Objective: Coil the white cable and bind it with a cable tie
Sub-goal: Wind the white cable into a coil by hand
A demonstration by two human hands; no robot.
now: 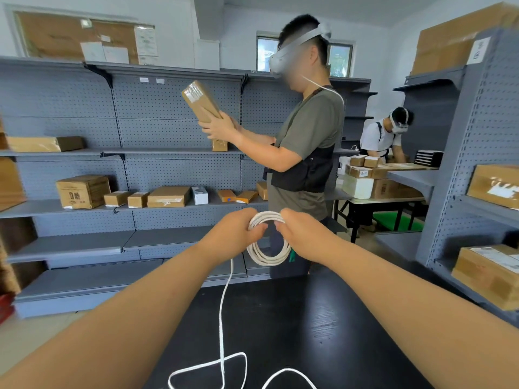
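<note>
- The left hand (234, 233) grips the top left of the coiled cable (264, 261), fingers curled round the bundled turns.
- The right hand (304, 234) grips the top right of the same coil, fingers curled round the turns and close to the left hand.
- The coil hangs upright between both hands, above the far edge of the black table (295, 318), clear of its surface.
- A loose strand (221, 318) drops from under the left hand to the table and lies there in open loops at the near edge.
- A small green item (292, 256) shows just below the right hand; what it is cannot be told.
- Beyond the table, a person (306, 130) wearing a headset holds a box (201, 101) before grey shelves (168, 122) stocked with cartons.
</note>
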